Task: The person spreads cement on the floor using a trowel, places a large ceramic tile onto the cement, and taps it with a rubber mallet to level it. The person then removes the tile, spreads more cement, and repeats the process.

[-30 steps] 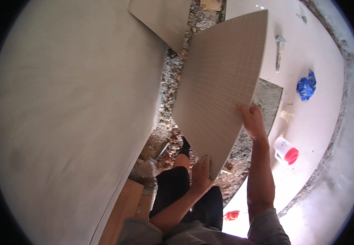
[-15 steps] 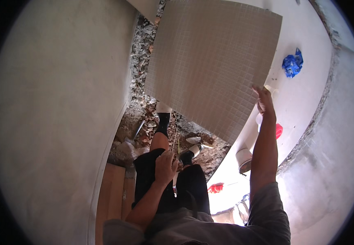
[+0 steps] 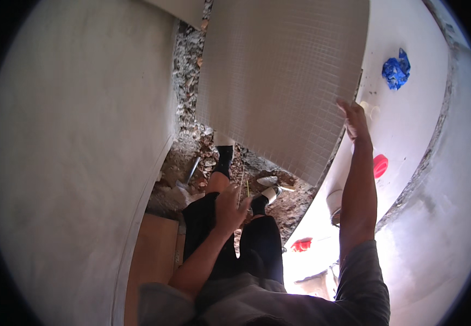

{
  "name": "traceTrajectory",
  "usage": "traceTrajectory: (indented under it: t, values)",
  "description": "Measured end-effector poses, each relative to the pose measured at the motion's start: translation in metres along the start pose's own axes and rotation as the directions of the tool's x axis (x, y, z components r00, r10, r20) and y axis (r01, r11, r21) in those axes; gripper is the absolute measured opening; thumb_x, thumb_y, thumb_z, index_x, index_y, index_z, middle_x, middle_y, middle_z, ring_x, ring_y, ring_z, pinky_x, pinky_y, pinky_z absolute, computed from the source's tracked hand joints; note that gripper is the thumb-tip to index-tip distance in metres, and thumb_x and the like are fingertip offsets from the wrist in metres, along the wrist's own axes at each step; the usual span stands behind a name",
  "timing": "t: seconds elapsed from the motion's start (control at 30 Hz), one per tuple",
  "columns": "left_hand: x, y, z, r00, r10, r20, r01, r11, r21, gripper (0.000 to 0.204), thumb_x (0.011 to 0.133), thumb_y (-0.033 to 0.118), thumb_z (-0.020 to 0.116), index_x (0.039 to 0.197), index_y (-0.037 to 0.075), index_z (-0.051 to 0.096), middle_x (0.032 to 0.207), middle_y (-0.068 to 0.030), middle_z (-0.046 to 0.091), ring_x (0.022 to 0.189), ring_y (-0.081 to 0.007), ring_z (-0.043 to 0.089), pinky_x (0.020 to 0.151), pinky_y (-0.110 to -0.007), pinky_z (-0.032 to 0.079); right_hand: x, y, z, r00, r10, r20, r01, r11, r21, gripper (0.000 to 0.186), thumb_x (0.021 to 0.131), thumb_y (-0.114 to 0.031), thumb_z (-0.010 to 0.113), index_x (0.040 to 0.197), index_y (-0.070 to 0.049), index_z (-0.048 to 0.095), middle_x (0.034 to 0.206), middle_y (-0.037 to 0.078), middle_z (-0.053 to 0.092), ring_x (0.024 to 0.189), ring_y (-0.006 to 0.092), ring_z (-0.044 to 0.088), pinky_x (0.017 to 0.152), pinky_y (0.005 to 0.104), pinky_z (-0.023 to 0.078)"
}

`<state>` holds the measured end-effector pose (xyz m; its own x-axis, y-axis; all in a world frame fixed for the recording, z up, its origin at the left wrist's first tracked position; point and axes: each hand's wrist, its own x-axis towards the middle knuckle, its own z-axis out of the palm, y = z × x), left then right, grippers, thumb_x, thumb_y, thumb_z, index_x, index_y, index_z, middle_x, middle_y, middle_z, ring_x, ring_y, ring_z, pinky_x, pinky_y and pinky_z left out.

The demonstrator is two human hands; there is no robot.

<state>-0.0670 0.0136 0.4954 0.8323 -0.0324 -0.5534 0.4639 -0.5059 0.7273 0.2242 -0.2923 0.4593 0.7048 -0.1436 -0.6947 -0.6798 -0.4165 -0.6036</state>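
Filling the person's whole left side, a pale plastered wall is running down beside the work. Stretching ahead, a broad grey-brown panel is showing its gridded face, its left edge reaching over a strip of rubble and its right edge bordering the pale floor; whether it is lying flat or tilting, I can't tell from where I'm standing. Low on the left, a wooden board is sitting against the foot of the wall. Black shorts are covering the person's thighs, and the feet are standing in the broken ground near the panel's closer edge. The right hand is poising at the panel's right edge, though I can't tell whether its fingers are gripping or only brushing it. The left hand is hovering over the knees, well apart from the panel, its fingers curving loosely, thumb apart. Beyond the right hand, crumpled blue plastic is lying on the floor. Closer in, a red lid is peeking out past the right forearm.
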Motion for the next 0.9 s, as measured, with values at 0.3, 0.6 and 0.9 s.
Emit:
traceTrajectory:
  t: [0.3, 0.6, 0.9]
  values:
    - [0.161, 0.184, 0.036, 0.974, 0.169, -0.149, -0.131, 0.962, 0.238, 0.084, 0.082, 0.043, 0.065, 0.137, -0.009, 0.029, 0.139, -0.0306, 0.036, 0.127, -0.0442, 0.039, 0.103, -0.053, 0.031, -0.052, -0.07, 0.042, 0.975, -0.194, 0.103, 0.202, 0.977, -0.068, 0.042, 0.084, -0.032, 0.059, 0.102, 0.005, 0.065, 0.082, 0.016, 0.067, 0.076, 0.022, 0.063, 0.07, 0.0345, 0.049]
    - [0.173, 0.187, 0.026, 0.974, 0.02, -0.226, 0.032, 0.974, 0.226, 0.061, 0.09, 0.027, 0.055, 0.134, -0.01, 0.035, 0.133, -0.0313, 0.043, 0.116, -0.0434, 0.051, 0.099, -0.049, 0.041, -0.069, -0.072, 0.067, 0.978, -0.164, 0.126, 0.169, 0.985, -0.031, 0.045, 0.092, -0.039, 0.049, 0.106, 0.001, 0.063, 0.089, 0.023, 0.066, 0.084, 0.0295, 0.064, 0.081, 0.04, 0.048]
    - [0.147, 0.178, -0.062, 0.971, 0.009, -0.238, 0.063, 0.955, 0.29, 0.047, 0.092, 0.023, 0.051, 0.126, -0.009, 0.048, 0.106, -0.0308, 0.061, 0.102, -0.0415, 0.061, 0.09, -0.044, 0.046, -0.178, 0.112, 0.284, 0.855, 0.329, 0.402, -0.49, 0.766, 0.416, 0.066, 0.096, -0.055, 0.032, 0.128, -0.001, 0.051, 0.11, 0.028, 0.06, 0.104, 0.0372, 0.059, 0.09, 0.0433, 0.044]
